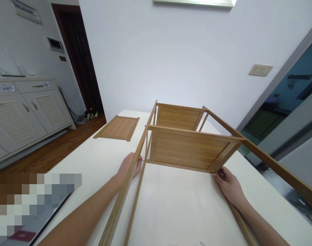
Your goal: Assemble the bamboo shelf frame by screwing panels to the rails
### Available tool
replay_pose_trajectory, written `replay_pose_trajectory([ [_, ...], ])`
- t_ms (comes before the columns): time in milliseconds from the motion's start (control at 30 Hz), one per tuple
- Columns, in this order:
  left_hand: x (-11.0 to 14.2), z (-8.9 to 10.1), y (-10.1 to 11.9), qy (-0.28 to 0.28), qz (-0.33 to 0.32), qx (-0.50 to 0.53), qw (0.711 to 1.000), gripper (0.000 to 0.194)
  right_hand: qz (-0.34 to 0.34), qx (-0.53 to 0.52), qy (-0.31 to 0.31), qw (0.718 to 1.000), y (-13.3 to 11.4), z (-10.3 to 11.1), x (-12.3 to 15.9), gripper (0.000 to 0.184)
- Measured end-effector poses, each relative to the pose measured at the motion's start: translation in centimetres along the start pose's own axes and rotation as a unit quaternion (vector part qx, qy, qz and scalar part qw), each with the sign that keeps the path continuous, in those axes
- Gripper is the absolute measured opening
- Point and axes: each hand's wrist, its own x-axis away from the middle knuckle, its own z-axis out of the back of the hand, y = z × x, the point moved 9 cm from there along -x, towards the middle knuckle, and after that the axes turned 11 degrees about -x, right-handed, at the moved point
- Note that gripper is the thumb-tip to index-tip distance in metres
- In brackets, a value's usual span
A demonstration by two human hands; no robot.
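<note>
A wooden shelf frame (129, 172) lies on its side on the white table, with two panelled shelves set across its rails. My left hand (130, 165) is closed beside the lower left corner of the nearer shelf (186, 150); a thin piece shows between its fingers and the rail, too small to name. At that shelf's lower right corner, my right hand (229, 186) pinches a thin metal rod (219, 173) against the joint. Its other fingers are partly hidden. Farther back stands the second shelf (179, 117).
A loose wooden panel (118, 128) lies flat at the table's (181, 205) far left. A small metal piece (202, 244) rests at the near edge of view. Beyond the table are a white wall (171, 58), a louvred cabinet (30, 112) at left and a doorway at right.
</note>
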Motion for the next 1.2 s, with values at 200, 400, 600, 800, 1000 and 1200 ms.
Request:
replay_pose_trajectory([
  [200, 0.0, 0.7, 1.1, -0.021, -0.007, -0.046, 0.999, 0.024, -0.004, 0.007, 0.005, 1.0, -0.1, 0.1, 0.0, 0.031],
  [400, -0.2, 0.4, 1.3, -0.027, -0.006, -0.078, 0.997, 0.025, -0.007, 0.01, 0.011, 1.0, -0.3, 0.2, 0.1, 0.031],
  [600, -0.3, 0.1, 1.0, -0.03, 0.001, -0.082, 0.996, 0.026, -0.012, -0.006, 0.004, 1.0, 0.5, 0.0, -0.1, 0.033],
  [800, -0.1, 0.4, 1.4, -0.037, -0.017, -0.074, 0.996, 0.026, -0.005, -0.015, 0.011, 1.0, 0.6, 0.0, 0.0, 0.032],
  [1000, 0.0, 0.6, 2.2, -0.043, -0.035, -0.06, 0.997, 0.027, -0.009, -0.043, -0.009, 0.999, -0.3, -0.3, 0.1, 0.031],
  [1200, 0.1, 0.5, 2.3, -0.03, -0.05, -0.026, 0.998, 0.027, -0.019, -0.068, -0.041, 0.997, -0.1, -0.8, -0.2, 0.033],
])
